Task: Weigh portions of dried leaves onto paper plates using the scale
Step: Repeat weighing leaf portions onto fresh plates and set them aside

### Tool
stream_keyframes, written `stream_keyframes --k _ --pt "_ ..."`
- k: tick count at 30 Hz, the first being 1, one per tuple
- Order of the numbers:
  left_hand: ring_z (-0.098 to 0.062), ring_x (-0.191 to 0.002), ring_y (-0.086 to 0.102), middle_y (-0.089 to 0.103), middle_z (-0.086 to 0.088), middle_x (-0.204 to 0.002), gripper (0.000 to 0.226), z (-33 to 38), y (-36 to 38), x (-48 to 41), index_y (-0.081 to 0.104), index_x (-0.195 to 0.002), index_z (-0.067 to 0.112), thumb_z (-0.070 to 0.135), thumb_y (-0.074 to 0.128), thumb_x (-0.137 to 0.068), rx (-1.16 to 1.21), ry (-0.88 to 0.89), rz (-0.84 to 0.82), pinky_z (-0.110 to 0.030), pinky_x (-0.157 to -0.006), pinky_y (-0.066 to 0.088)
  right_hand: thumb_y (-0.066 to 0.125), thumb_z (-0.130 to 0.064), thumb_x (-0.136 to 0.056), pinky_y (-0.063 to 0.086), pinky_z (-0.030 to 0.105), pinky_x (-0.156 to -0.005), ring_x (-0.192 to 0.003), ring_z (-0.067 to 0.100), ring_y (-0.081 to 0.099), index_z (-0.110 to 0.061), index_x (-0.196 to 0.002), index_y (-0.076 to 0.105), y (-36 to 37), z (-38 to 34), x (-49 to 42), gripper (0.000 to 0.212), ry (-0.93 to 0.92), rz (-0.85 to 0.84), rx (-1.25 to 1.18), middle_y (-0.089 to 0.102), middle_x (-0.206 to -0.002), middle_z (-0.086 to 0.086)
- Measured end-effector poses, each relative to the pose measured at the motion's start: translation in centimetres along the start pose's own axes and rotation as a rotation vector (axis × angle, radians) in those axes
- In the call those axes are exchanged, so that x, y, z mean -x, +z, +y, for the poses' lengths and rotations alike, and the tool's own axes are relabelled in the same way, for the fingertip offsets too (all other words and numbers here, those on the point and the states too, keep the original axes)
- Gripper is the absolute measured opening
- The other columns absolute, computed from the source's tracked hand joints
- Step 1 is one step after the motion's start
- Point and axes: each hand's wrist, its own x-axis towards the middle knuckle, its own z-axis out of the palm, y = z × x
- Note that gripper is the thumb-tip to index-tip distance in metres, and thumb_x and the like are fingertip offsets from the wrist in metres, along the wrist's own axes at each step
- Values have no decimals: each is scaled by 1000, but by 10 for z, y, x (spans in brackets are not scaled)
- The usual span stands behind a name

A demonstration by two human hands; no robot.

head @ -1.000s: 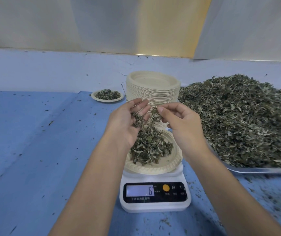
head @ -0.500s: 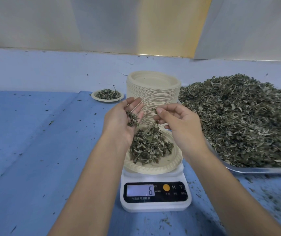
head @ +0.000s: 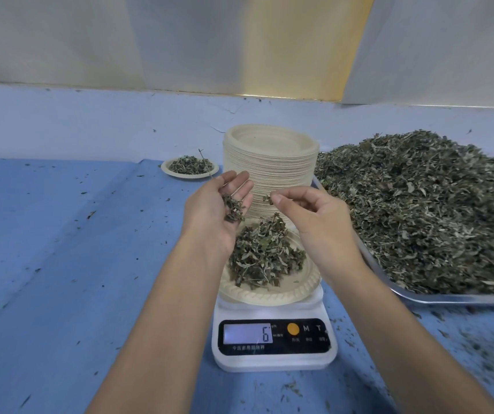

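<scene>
In the lower centre of the frame a white scale [head: 274, 339] stands on the blue table [head: 60, 249], its display showing 6. On the scale sits a paper plate [head: 269, 298] holding a loose mound of dried leaves [head: 265, 255]. Both hands hover above the far side of this plate, near each other but not touching. The left hand [head: 218, 213] is turned palm up with its fingers nearly straight, and a few bits [head: 233, 209] of leaf lie in the palm. The right hand [head: 314, 222] has its fingers curled, and thumb and forefinger pinch a small scrap [head: 267, 199] of leaf just right of the left fingertips. Behind the hands, at the centre, rises a tall stack [head: 269, 162] of paper plates. To the left of the stack, further back, a second plate [head: 190, 167] holds its own portion of leaves. The right side of the frame is filled by a metal tray [head: 419, 297] bearing a big heap [head: 419, 210] of dried leaves, its near corner just beside the scale. Leaf crumbs are scattered over the table.
</scene>
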Motion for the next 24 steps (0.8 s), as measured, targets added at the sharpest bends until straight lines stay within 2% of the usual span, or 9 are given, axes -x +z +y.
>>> stream_keyframes --k 3,5,7,9,11,14,17,19,24 --pt "-13 -73 69 72 -4 -78 22 0 1 0 58 -90 7 12 40 -101 24 -5 -2 -24 -70 56 72 -24 -84 52 25 -79 -79 7 64 -25 -89 76 0 3 0 7 16 -48 81 72 -80 -10" --pt "-13 -75 68 71 -4 -80 21 0 1 0 58 -90 6 11 40 -100 19 -10 -13 -24 -72 55 69 -24 -86 51 24 -86 -90 4 65 -24 -97 76 -1 5 -1 13 29 -76 140 73 -89 -11" --pt "-13 -77 68 71 -3 -81 21 0 1 0 58 -90 7 11 41 -100 -11 -15 -24 -24 -70 55 68 -24 -87 51 25 -89 -93 6 65 -24 -99 75 -2 5 -2 14 38 -62 152 73 -93 -9" --pt "-15 -78 68 71 -5 -82 20 -1 2 1 58 -89 6 10 41 -100 -30 -8 -35 -24 -72 53 69 -23 -86 53 33 -88 -89 14 66 -26 -93 75 -2 4 -2 10 41 -31 132 73 -89 -2" --pt "-15 -81 69 71 -5 -83 21 -3 3 2 59 -90 6 10 41 -99 -78 21 -59 -24 -74 52 70 -22 -85 52 37 -86 -79 16 62 -28 -86 74 -1 2 -2 7 35 -8 99 72 -85 2" --pt "-11 -97 67 73 0 -94 24 -8 2 3 65 -91 13 13 42 -99 -327 134 -136 -28 -87 47 70 -24 -85 52 33 -82 -75 9 60 -27 -83 73 0 0 -1 5 22 -19 77 71 -82 -1" --pt "-5 -113 58 70 5 -110 25 -9 3 8 72 -85 22 14 50 -93 -515 247 -222 -28 -100 35 71 -26 -84 52 28 -82 -80 10 65 -28 -81 73 1 -1 0 4 11 -32 56 72 -82 -6" --pt "-5 -115 56 70 6 -111 25 -10 5 10 74 -83 23 13 53 -90 -549 286 -235 -25 -100 33 71 -26 -84 52 27 -81 -80 8 65 -29 -80 72 1 -1 -1 4 9 -33 46 72 -81 -8" --pt "-3 -104 63 73 6 -101 22 -9 4 11 73 -93 17 11 53 -91 -561 259 -241 -15 -90 41 70 -26 -84 50 25 -76 -72 0 59 -27 -78 72 -1 -1 -2 6 -3 -13 31 69 -73 -13"
